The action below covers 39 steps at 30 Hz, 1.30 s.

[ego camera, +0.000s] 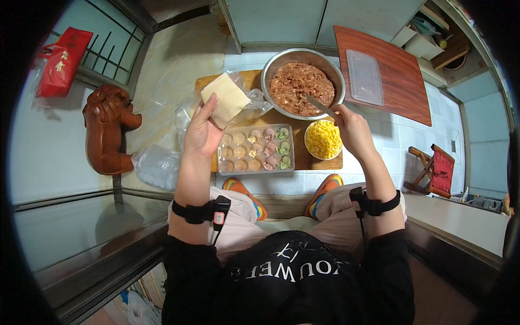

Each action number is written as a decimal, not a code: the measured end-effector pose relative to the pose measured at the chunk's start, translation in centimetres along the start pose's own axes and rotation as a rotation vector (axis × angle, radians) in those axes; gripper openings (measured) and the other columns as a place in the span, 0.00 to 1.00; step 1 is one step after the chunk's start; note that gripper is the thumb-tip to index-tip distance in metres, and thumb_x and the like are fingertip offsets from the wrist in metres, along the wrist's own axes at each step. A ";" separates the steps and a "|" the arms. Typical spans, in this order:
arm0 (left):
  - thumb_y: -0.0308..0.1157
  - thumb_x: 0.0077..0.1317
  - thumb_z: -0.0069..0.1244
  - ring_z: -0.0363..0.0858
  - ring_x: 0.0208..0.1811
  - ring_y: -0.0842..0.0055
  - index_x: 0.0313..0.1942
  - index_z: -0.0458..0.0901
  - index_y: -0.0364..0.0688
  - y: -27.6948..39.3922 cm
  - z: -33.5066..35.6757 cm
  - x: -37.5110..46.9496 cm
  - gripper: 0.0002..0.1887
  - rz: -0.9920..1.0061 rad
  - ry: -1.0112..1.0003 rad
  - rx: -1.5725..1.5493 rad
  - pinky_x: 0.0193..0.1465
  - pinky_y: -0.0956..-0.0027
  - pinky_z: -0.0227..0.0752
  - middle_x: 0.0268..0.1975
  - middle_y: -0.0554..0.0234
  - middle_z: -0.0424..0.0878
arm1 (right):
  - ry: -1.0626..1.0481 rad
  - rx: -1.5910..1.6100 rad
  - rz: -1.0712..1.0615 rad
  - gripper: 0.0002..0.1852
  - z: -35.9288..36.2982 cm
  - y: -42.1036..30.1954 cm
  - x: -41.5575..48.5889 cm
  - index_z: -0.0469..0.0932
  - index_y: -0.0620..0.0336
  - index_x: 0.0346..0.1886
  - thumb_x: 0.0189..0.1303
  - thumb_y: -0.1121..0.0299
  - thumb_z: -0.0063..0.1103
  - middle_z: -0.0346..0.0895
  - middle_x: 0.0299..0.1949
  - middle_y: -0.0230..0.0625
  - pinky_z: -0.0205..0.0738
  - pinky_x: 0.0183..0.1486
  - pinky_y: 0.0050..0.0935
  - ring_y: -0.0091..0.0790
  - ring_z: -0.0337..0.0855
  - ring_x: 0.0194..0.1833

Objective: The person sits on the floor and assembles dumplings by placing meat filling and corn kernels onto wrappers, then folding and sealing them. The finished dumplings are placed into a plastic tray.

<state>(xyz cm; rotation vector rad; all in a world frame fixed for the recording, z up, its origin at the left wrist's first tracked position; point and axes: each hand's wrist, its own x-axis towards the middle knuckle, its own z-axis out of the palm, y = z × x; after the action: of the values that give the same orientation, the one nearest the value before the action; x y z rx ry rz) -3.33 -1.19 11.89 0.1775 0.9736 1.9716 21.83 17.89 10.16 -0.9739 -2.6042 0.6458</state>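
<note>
My left hand (205,128) holds a stack of square, pale dough wrappers (226,100), thumb on top, above a clear plastic bag (256,101). In my right hand (351,126) is a flat metal utensil (321,109), perhaps a knife or spatula, its tip over the minced meat filling (300,87) in a steel bowl (341,67). Below that bowl stands a white bowl of yellow corn kernels (323,139). A clear plastic tray (256,171) with round compartments lies nearer me; its right columns hold green and pink wrapped dumplings, and several yellowish ones sit in the middle column.
All this stands on a low wooden table (325,164). A clear lid (365,77) lies on a red-brown board (402,85) at the right. A carved wooden figure (106,130) is at the left, with a plastic bag (156,165) beside it. A folding stool (436,170) stands at far right.
</note>
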 end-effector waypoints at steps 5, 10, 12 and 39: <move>0.29 0.66 0.46 0.74 0.56 0.68 0.56 0.67 0.34 -1.6 -0.3 0.3 0.19 -0.048 0.181 -0.016 0.61 0.63 0.66 0.53 0.56 0.76 | -0.092 -0.222 -0.005 0.09 -0.1 0.0 1.1 0.74 0.55 0.43 0.58 0.73 0.50 0.79 0.31 0.44 0.74 0.35 0.44 0.50 0.80 0.34; 0.26 0.65 0.46 0.70 0.59 0.67 0.56 0.66 0.37 -2.2 -0.2 0.5 0.19 -0.128 0.184 -0.157 0.65 0.60 0.62 0.56 0.58 0.73 | -0.205 -0.389 -0.024 0.11 0.0 -0.3 2.8 0.78 0.52 0.42 0.59 0.71 0.48 0.79 0.29 0.47 0.73 0.35 0.44 0.50 0.80 0.33; 0.26 0.65 0.46 0.69 0.60 0.66 0.56 0.65 0.36 -2.2 0.3 0.2 0.19 -0.076 0.167 -0.192 0.66 0.60 0.61 0.57 0.58 0.72 | -0.206 -0.409 -0.042 0.11 0.2 -0.4 3.2 0.79 0.51 0.42 0.58 0.71 0.48 0.79 0.28 0.46 0.74 0.34 0.44 0.49 0.80 0.32; 0.30 0.69 0.42 0.77 0.52 0.70 0.52 0.69 0.33 -11.8 -0.8 3.0 0.15 -0.311 0.124 0.120 0.57 0.67 0.69 0.50 0.56 0.77 | -0.341 -0.339 -0.017 0.09 2.1 0.2 4.7 0.81 0.55 0.34 0.54 0.71 0.50 0.80 0.28 0.46 0.76 0.36 0.42 0.48 0.82 0.34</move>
<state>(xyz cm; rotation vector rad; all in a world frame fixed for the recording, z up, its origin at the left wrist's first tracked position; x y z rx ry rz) 2.38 4.02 2.46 -0.0294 1.1278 1.6560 17.61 20.57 8.75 -1.0071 -3.0946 0.3997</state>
